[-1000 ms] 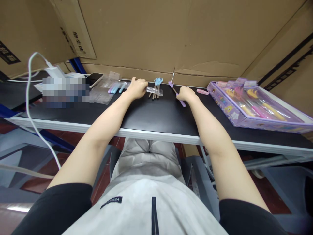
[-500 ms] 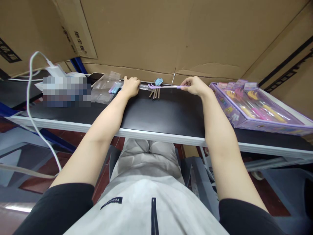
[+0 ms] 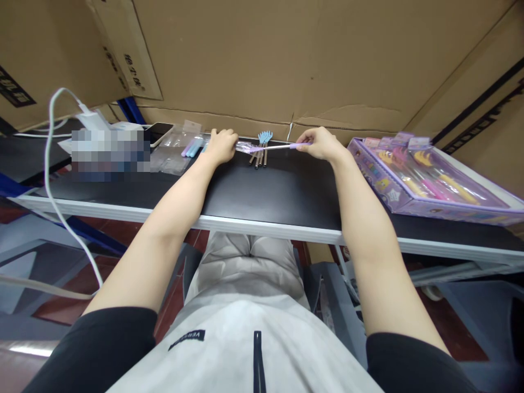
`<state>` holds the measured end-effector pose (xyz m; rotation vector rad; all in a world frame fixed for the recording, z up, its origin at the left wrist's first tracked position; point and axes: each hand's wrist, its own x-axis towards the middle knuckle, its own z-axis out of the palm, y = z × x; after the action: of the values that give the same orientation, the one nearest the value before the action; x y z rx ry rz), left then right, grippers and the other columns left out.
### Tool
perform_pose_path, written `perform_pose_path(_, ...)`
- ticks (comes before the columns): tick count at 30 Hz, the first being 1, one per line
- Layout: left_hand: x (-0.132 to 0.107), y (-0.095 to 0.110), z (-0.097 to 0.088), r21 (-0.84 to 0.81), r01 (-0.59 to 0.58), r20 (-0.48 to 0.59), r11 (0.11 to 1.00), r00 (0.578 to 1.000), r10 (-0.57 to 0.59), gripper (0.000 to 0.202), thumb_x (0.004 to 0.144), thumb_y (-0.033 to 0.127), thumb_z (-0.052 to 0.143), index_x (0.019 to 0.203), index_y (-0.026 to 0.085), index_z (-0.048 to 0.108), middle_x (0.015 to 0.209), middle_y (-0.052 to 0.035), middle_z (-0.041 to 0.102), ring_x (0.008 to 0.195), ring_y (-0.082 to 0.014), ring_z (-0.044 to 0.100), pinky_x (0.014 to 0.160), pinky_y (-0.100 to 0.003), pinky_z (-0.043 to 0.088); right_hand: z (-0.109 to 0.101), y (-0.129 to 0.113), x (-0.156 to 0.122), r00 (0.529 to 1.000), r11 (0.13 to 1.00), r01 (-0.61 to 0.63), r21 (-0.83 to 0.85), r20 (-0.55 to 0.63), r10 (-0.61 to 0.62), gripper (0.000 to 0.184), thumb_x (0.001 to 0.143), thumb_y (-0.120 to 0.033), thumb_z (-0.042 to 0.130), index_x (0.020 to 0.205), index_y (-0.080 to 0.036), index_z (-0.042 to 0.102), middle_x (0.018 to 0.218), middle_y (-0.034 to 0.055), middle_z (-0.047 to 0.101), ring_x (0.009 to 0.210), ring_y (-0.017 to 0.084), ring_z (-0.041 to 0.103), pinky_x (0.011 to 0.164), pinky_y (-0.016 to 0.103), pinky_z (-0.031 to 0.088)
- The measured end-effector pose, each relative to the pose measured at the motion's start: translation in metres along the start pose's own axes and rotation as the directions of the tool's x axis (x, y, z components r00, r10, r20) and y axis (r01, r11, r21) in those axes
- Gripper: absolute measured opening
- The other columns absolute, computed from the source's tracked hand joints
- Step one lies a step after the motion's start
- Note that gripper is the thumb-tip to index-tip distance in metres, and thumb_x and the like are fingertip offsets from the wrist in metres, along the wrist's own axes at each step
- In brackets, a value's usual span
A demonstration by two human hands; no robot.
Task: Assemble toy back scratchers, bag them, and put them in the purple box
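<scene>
My right hand (image 3: 317, 143) pinches the purple handle of a back scratcher (image 3: 280, 146) with a metal rod, held level over the black tabletop. Its purple claw end is at the mouth of a clear plastic bag (image 3: 244, 147); how far inside it is, I cannot tell. My left hand (image 3: 223, 144) is closed on that bag and hides its other end. Between my hands lie several blue claw heads (image 3: 265, 136) with dark-tipped metal rods (image 3: 260, 159), partly behind the purple scratcher. Left of my left hand, purple and blue handles (image 3: 192, 147) lie on clear bags (image 3: 174, 150).
A purple display box (image 3: 450, 210) with packaged scratchers (image 3: 434, 174) stands on the right. At the left are a phone (image 3: 159, 132), a white charger with a cable (image 3: 93, 119) and a blurred-out item. Cardboard (image 3: 254, 60) walls the back; a pale metal edge (image 3: 266, 226) borders the table's front.
The back scratcher has moved slightly left with my right hand, and its claw end now meets the bag's mouth, looking narrower. My left hand has shifted slightly right.
</scene>
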<state>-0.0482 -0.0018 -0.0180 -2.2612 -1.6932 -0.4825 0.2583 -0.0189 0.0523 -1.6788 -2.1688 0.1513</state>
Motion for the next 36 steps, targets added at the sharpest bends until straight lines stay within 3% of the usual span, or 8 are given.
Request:
perform_pose_path(7, 0.0, 0.012, -0.004, 0.037, -0.074, 0.083, 0.997, 0.994, 0.07, 0.042, 0.091, 0.009, 0.048, 0.127, 0.009, 0.07, 0.128, -0.0236, 0.07, 0.125, -0.0371, 0.066, 0.106, -0.049, 0.052, 0.025, -0.015, 0.003, 0.994, 0.994, 0.108, 0.016, 0.006, -0.108, 0.026, 0.094, -0.036, 0.074, 0.113, -0.019, 0.08, 0.113, 0.0119, 0.077, 0.114, 0.03, 0.067, 0.107, 0.049, 0.049)
perform_pose_path(11, -0.002, 0.024, -0.011, 0.035, -0.119, 0.096, 0.992, 0.989, 0.115, 0.04, 0.096, 0.011, 0.043, 0.127, 0.006, 0.069, 0.129, -0.0264, 0.069, 0.124, -0.0385, 0.067, 0.104, -0.049, 0.052, 0.036, -0.022, 0.001, 0.984, 0.983, 0.179, 0.041, -0.009, -0.179, 0.029, 0.093, -0.034, 0.072, 0.116, -0.017, 0.079, 0.114, 0.0138, 0.078, 0.11, 0.03, 0.069, 0.104, 0.048, 0.052)
perform_pose_path(19, -0.002, 0.057, -0.01, -0.037, -0.239, 0.018, 0.97, 0.971, 0.24, 0.036, 0.095, 0.011, 0.048, 0.124, 0.012, 0.069, 0.123, -0.0226, 0.071, 0.122, -0.0377, 0.067, 0.102, -0.049, 0.051, 0.051, -0.047, -0.011, 0.943, 0.936, 0.333, 0.118, -0.011, -0.334, 0.031, 0.09, -0.023, 0.069, 0.12, -0.016, 0.071, 0.118, 0.0137, 0.075, 0.104, 0.027, 0.068, 0.097, 0.039, 0.052)
perform_pose_path(22, -0.002, 0.055, -0.01, -0.026, -0.223, 0.024, 0.974, 0.974, 0.224, 0.034, 0.096, 0.012, 0.047, 0.122, 0.012, 0.068, 0.123, -0.0221, 0.07, 0.121, -0.0367, 0.067, 0.101, -0.047, 0.051, 0.049, -0.046, -0.012, 0.941, 0.937, 0.337, 0.089, -0.026, -0.336, 0.033, 0.091, -0.024, 0.069, 0.123, -0.017, 0.07, 0.119, 0.0135, 0.076, 0.107, 0.028, 0.067, 0.097, 0.039, 0.052)
perform_pose_path(28, -0.001, 0.039, -0.011, -0.021, -0.151, 0.013, 0.988, 0.988, 0.151, 0.034, 0.097, 0.011, 0.044, 0.122, 0.014, 0.068, 0.124, -0.0205, 0.069, 0.12, -0.0355, 0.067, 0.101, -0.048, 0.05, 0.039, -0.033, -0.005, 0.955, 0.954, 0.297, -0.031, -0.004, -0.297, 0.026, 0.096, -0.035, 0.07, 0.111, -0.017, 0.078, 0.112, 0.0134, 0.079, 0.11, 0.031, 0.07, 0.099, 0.04, 0.05)
perform_pose_path(36, -0.002, 0.045, -0.011, -0.008, -0.243, 0.016, 0.97, 0.97, 0.243, 0.036, 0.096, 0.011, 0.043, 0.122, 0.013, 0.068, 0.123, -0.0233, 0.069, 0.122, -0.0386, 0.065, 0.101, -0.052, 0.049, 0.041, -0.043, -0.011, 0.959, 0.958, 0.282, -0.047, 0.055, -0.28, 0.026, 0.095, -0.04, 0.074, 0.106, -0.018, 0.082, 0.103, 0.0133, 0.08, 0.106, 0.032, 0.072, 0.101, 0.042, 0.05)
